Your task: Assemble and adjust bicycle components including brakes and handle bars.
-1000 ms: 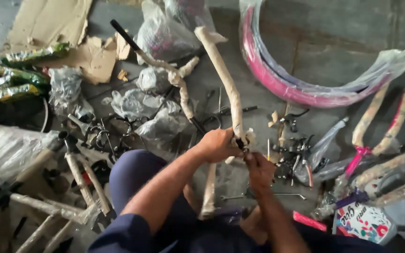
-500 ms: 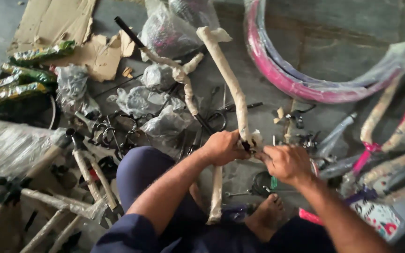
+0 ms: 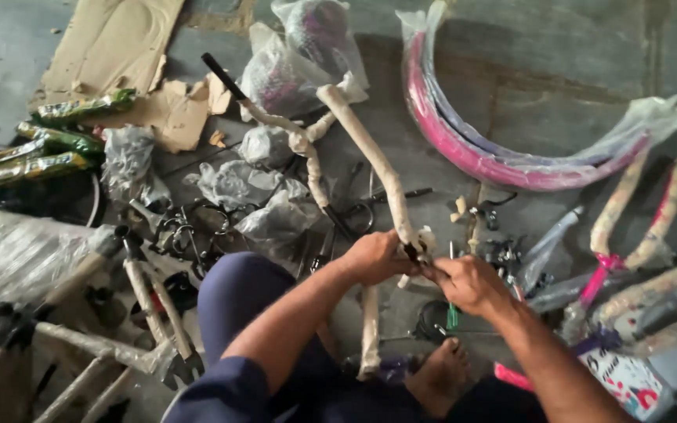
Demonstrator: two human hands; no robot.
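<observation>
Person sits on the floor, bare foot (image 3: 447,374) forward, working over a paper-wrapped bike handlebar (image 3: 370,153). Left hand (image 3: 376,257) is clenched around the lower end of the wrapped tube, steadying it where the wrapping is torn back and a dark bit of metal shows. Right hand (image 3: 470,283) meets it from the other side, fingers pinched at that same joint; also appears to hold a green-handled tool (image 3: 452,313), probably a screwdriver, though the grip on it is partly hidden. The bar lies across the floor just ahead of the knee (image 3: 237,294), its top end up near the plastic bags (image 3: 287,66). Around it: loose metal fittings (image 3: 186,227), pink mudguards in plastic (image 3: 503,149) to the upper right, wrapped frame parts (image 3: 88,345) at left, cardboard (image 3: 107,47) at the top left
</observation>
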